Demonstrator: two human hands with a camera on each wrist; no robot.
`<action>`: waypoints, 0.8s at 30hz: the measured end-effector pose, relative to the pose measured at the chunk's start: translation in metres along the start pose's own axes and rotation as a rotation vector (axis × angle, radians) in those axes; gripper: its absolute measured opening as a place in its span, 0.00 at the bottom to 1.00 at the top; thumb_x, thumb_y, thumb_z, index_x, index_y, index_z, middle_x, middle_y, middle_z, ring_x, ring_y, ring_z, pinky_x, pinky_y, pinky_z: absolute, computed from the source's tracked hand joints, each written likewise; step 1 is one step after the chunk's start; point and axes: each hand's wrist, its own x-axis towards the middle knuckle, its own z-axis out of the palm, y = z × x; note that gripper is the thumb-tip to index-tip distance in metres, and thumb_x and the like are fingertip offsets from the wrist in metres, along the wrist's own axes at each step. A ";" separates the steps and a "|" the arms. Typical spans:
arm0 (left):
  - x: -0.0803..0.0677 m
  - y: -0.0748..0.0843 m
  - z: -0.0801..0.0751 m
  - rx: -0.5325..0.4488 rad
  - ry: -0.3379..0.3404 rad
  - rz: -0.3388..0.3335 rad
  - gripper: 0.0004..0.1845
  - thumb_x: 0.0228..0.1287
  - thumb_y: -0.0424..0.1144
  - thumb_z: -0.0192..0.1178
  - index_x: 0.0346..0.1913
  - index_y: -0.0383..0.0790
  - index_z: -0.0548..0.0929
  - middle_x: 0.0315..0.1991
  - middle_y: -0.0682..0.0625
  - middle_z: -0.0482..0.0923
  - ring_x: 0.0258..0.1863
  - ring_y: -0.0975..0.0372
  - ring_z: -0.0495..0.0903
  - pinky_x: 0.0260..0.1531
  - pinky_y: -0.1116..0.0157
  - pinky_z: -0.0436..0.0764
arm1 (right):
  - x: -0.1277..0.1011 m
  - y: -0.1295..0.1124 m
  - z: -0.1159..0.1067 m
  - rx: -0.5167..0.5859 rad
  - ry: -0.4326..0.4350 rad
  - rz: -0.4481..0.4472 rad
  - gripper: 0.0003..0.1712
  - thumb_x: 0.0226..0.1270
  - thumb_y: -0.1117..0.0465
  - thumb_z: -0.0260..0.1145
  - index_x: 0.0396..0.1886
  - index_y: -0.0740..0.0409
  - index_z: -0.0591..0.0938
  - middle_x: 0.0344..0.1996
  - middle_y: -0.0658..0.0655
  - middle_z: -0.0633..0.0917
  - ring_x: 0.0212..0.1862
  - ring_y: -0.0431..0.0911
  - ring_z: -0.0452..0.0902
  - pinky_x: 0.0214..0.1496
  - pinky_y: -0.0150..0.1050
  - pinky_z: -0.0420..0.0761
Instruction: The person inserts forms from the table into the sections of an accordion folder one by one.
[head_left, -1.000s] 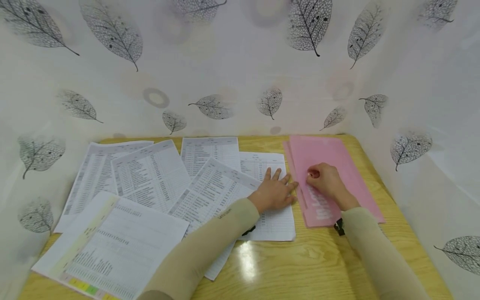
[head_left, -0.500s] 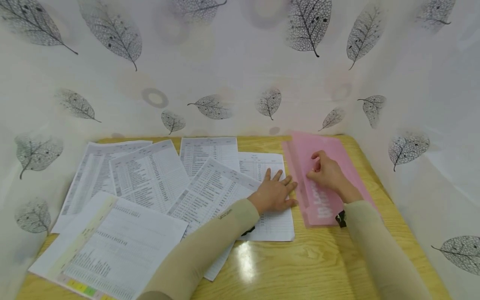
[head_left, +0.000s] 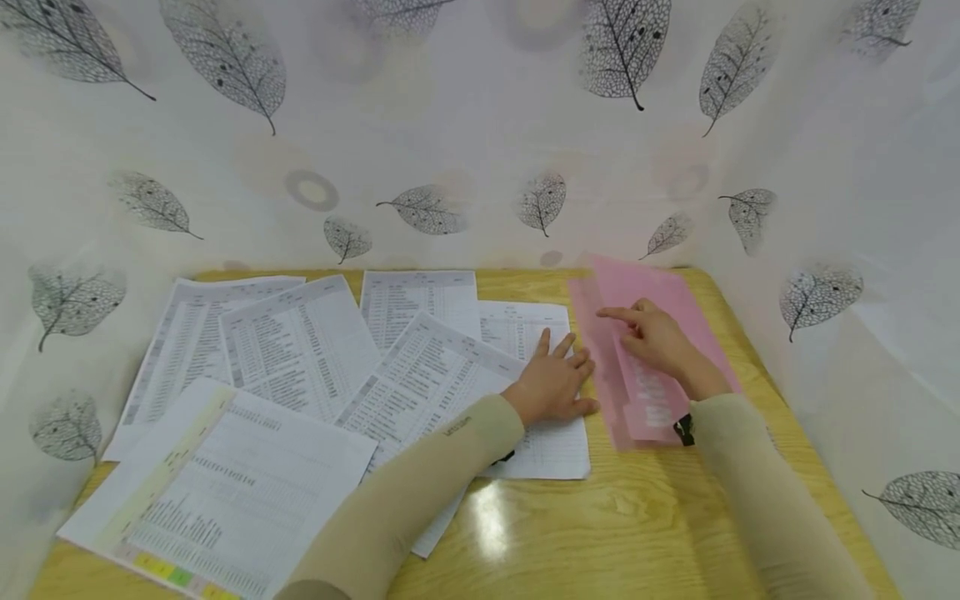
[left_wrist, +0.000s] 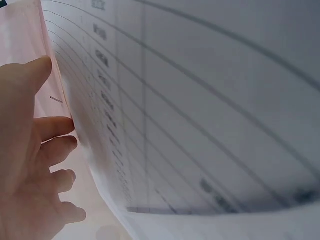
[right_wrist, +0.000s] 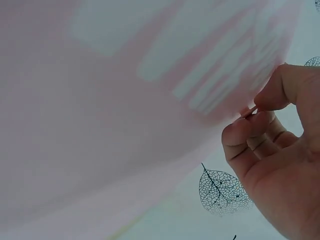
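Pink folder (head_left: 660, 350): front flap now lifted higher off the table (head_left: 600, 517) than a second ago, pinched between right hand (head_left: 656, 337) fingers; left hand (head_left: 555, 379) fingers spread flat on printed sheet (head_left: 540, 433) beside it.

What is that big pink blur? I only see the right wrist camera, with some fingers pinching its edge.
Observer: It is a pink folder lying at the right end of a wooden table; the right hand lifts its top cover.
Visitor: Is the other hand doing anything?
Observer: The left hand lies flat, fingers spread, on a printed sheet right beside the folder.
Visitor: Is that the only paper?
Observer: No, several more printed sheets lie overlapping across the left part of the table.
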 end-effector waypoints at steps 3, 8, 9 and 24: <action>0.001 0.003 -0.002 0.019 -0.003 0.011 0.43 0.77 0.72 0.44 0.83 0.50 0.63 0.84 0.55 0.58 0.87 0.53 0.47 0.84 0.40 0.46 | -0.001 -0.004 0.000 -0.003 -0.004 0.014 0.24 0.72 0.69 0.60 0.66 0.54 0.83 0.34 0.59 0.73 0.33 0.48 0.68 0.36 0.40 0.72; 0.004 0.005 -0.001 0.044 -0.021 0.019 0.44 0.76 0.74 0.43 0.83 0.50 0.62 0.84 0.55 0.59 0.86 0.54 0.50 0.85 0.42 0.48 | -0.002 -0.011 -0.003 0.016 0.039 0.032 0.18 0.76 0.57 0.63 0.60 0.58 0.85 0.43 0.63 0.78 0.38 0.52 0.74 0.41 0.45 0.76; 0.004 0.005 0.000 0.042 -0.023 0.018 0.44 0.76 0.74 0.42 0.83 0.50 0.61 0.84 0.56 0.59 0.86 0.54 0.50 0.85 0.41 0.48 | -0.002 -0.012 -0.003 0.017 0.045 0.029 0.19 0.75 0.55 0.65 0.59 0.59 0.85 0.46 0.64 0.79 0.39 0.54 0.76 0.43 0.48 0.77; 0.006 0.003 0.001 0.000 -0.022 0.028 0.44 0.76 0.74 0.43 0.83 0.50 0.61 0.84 0.55 0.59 0.85 0.53 0.53 0.84 0.41 0.48 | -0.019 -0.005 -0.023 0.141 0.085 0.121 0.23 0.78 0.59 0.59 0.69 0.56 0.79 0.71 0.71 0.77 0.69 0.70 0.75 0.64 0.68 0.80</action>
